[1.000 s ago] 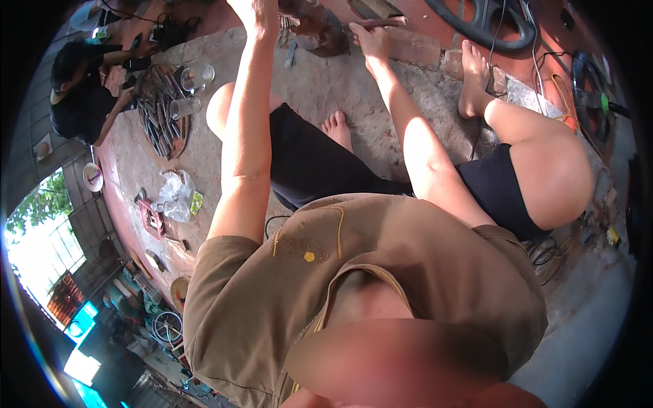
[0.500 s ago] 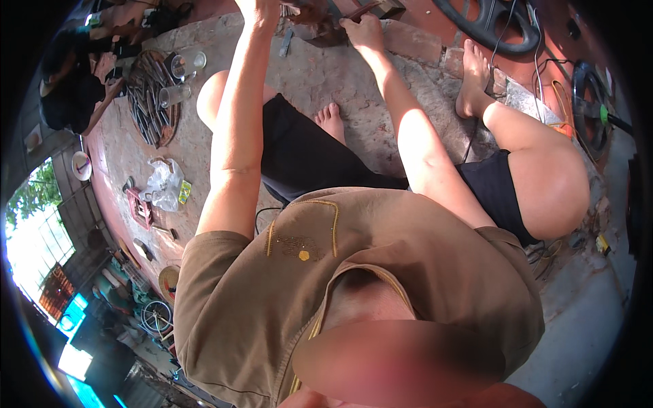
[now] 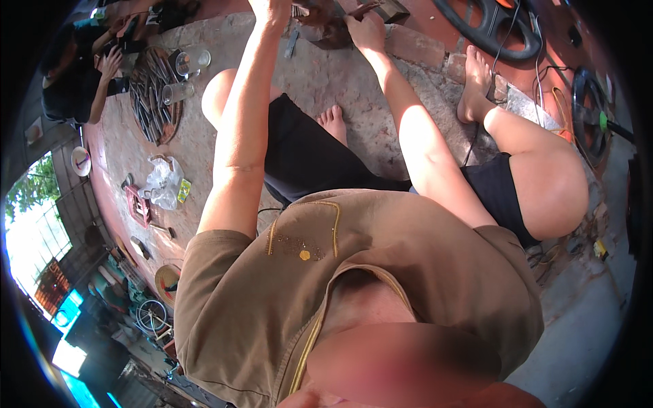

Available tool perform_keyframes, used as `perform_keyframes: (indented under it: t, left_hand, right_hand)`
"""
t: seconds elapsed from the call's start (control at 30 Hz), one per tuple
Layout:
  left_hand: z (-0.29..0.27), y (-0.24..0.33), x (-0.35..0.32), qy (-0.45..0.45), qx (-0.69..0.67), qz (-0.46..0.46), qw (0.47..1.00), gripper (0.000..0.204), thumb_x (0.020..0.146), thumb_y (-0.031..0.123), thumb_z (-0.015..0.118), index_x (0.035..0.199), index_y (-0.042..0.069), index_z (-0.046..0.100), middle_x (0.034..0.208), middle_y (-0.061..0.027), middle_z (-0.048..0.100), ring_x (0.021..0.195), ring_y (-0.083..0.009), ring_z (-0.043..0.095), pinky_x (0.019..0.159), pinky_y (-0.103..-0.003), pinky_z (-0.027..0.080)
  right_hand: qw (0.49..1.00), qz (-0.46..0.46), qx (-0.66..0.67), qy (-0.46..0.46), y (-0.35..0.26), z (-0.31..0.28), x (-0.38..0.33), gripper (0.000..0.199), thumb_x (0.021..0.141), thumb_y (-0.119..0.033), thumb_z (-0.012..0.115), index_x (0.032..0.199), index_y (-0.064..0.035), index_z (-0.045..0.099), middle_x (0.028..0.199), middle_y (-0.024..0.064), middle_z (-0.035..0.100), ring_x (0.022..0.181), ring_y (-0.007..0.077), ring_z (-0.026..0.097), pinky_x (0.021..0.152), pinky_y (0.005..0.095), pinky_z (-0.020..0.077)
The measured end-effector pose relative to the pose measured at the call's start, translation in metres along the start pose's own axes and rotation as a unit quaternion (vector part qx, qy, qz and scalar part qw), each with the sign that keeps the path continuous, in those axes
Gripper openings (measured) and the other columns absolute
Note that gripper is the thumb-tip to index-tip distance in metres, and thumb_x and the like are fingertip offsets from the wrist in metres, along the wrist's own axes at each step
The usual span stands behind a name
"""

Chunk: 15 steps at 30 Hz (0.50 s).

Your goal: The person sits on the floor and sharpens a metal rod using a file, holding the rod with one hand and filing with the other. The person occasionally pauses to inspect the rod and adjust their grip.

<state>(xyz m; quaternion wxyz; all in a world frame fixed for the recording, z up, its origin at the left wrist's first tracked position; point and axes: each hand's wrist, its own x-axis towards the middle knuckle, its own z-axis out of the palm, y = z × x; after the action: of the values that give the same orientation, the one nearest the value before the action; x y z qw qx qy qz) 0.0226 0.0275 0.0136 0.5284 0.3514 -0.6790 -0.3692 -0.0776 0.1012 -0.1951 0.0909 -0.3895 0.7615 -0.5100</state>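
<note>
At the upper edge, my left hand (image 3: 272, 9) is partly cut off and its fingers are out of sight. My right hand (image 3: 368, 31) is a little to its right, fingers bent in and pressed against a thin reddish-brown piece (image 3: 363, 9); whether it grips that piece is hard to see. Between the hands sits a dark brown, rough block (image 3: 328, 30), its far side cropped. A narrow grey strip (image 3: 291, 42) lies on the stone just below it. Beyond my right hand is a squared block (image 3: 392, 11).
A round tray (image 3: 178, 121) of dark elongated pieces stands left, beside a glass (image 3: 192, 62) and another glass (image 3: 178, 93). Nearby are a plastic bag (image 3: 162, 183) and a reddish basket (image 3: 138, 206). A co-worker (image 3: 73, 78) sits far left. Cables and a black spoked wheel (image 3: 500, 30) lie upper right.
My hands and the block sit slightly lower and further right in the picture, along with a small shift of the whole view. The co-worker's hands have risen and come closer together.
</note>
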Motion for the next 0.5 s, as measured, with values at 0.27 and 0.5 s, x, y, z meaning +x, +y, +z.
perform_keyframes:
  t: [0.27, 0.5]
  left_hand:
    - [0.012, -0.002, -0.002, -0.041, -0.046, -0.045, 0.997, 0.011, 0.08, 0.005, 0.061, 0.089, 0.0, 0.065, 0.076, -0.0027, 0.06, 0.071, -0.0091, 0.052, 0.065, -0.024, 0.043]
    - [0.031, -0.01, 0.001, -0.047, -0.02, -0.038, 0.998, 0.011, 0.08, 0.005, 0.061, 0.088, -0.001, 0.065, 0.075, -0.0027, 0.06, 0.07, -0.0089, 0.052, 0.064, -0.024, 0.043]
  right_hand:
    - [0.936, 0.238, 0.247, -0.08, 0.032, -0.014, -0.03, 0.025, 0.073, -0.019, 0.077, 0.082, 0.0026, 0.069, 0.072, 0.0053, 0.065, 0.063, 0.0106, 0.059, 0.057, 0.0272, 0.0487]
    - [0.916, 0.142, 0.375, -0.024, 0.033, -0.012, 0.024, 0.025, 0.077, -0.019, 0.074, 0.081, 0.0053, 0.069, 0.068, 0.0037, 0.065, 0.062, 0.0109, 0.055, 0.059, 0.0297, 0.0455]
